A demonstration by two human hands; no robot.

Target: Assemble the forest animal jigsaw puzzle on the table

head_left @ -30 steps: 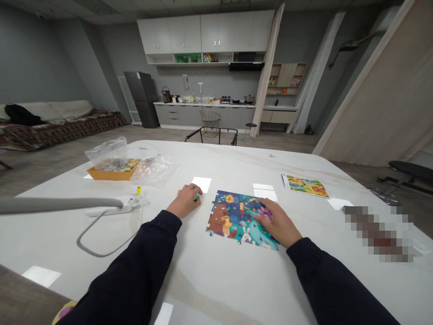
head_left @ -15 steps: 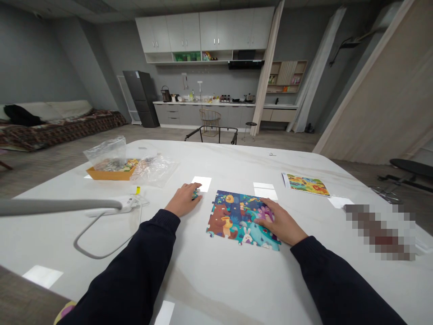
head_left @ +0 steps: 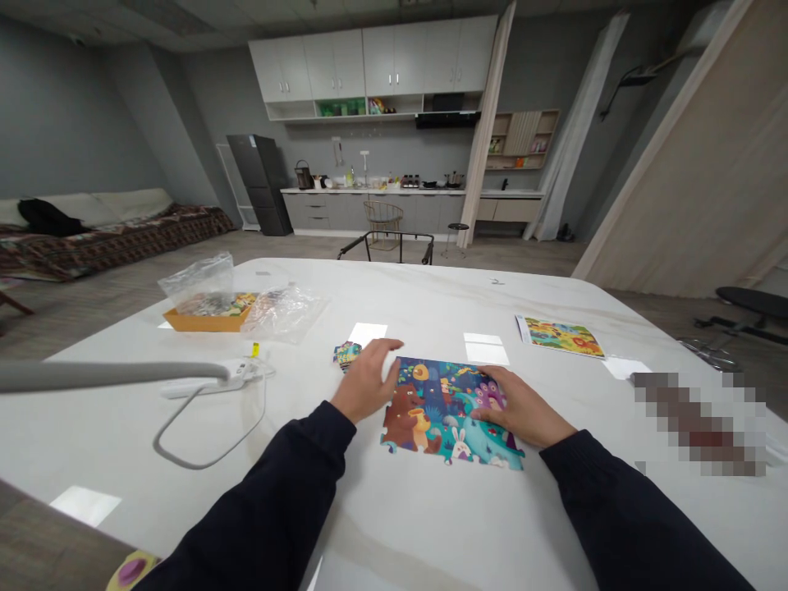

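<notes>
A partly joined jigsaw puzzle [head_left: 443, 410] lies flat in front of me, picturing a brown bear, a white rabbit and a purple-and-teal peacock. My right hand [head_left: 526, 404] rests on its right side, thumb and fingers spread over the pieces. By the puzzle's upper left corner is my left hand [head_left: 371, 379], fingers stretched out and apart, with no piece visible in it. Just left of that hand sits a small pile of loose puzzle pieces [head_left: 346, 354], partly hidden behind it.
On the white table [head_left: 382, 525] stands an orange box [head_left: 209, 320] of pieces beside crumpled clear plastic [head_left: 286, 312]. A power strip [head_left: 203, 383] and its grey cable lie at left. A picture booklet [head_left: 563, 336] is at back right, near a blurred-out patch [head_left: 698, 423].
My left hand has moved right from the loose pile to the puzzle's left edge, uncovering the pile. My right hand stays on the puzzle. The view has shifted slightly.
</notes>
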